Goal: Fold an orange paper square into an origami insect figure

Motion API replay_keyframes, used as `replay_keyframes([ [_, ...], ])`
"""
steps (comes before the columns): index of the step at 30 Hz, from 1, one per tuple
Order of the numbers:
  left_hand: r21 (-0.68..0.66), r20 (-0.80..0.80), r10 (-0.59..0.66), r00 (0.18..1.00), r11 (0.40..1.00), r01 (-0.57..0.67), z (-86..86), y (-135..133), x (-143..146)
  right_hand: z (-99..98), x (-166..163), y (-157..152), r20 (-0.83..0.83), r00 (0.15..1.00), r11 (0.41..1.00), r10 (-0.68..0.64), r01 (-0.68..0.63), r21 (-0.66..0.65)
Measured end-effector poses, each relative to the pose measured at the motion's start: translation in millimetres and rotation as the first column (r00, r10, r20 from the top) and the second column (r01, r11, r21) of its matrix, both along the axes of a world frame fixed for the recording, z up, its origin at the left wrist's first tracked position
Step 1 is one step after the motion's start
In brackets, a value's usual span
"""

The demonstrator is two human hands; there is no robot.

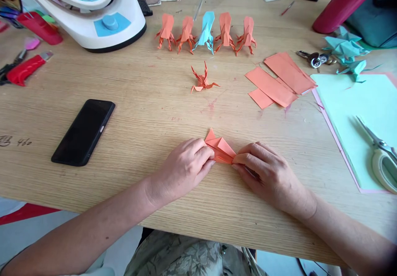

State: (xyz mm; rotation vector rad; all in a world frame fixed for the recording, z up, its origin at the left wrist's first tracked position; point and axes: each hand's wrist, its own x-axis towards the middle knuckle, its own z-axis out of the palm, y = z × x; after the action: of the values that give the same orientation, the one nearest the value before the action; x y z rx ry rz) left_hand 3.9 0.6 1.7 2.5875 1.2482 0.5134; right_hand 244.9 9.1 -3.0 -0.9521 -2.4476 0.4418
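Between my two hands, just above the table near its front edge, is a piece of folded orange paper with pointed flaps. My left hand pinches its left side, fingers closed. At its right end the fingertips of my right hand press together on the paper. Beyond my hands lies a small orange origami piece with thin bent legs. Farther back a row of folded paper figures stands, several orange and one blue. Orange paper strips overlap to the right of the small piece.
A black phone lies left. Behind it are a red cutter and a white fan. On the right, scissors rest on pale green paper, near keys, teal origami and a dark pink cylinder.
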Motion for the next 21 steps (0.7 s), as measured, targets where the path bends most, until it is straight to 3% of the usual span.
replay_keyframes([
  [13, 0.050, -0.147, 0.106, 0.983, 0.994, -0.100, 2.6, 8, 12, 1.2, -3, 0, 0.018, 0.999, 0.999, -0.045, 0.046, -0.028],
  [21, 0.120, -0.198, 0.099, 0.975, 0.990, -0.076, 0.6, 9, 15, 1.8, -4, -1, 0.030, 0.999, 1.000, -0.017, 0.017, -0.010],
])
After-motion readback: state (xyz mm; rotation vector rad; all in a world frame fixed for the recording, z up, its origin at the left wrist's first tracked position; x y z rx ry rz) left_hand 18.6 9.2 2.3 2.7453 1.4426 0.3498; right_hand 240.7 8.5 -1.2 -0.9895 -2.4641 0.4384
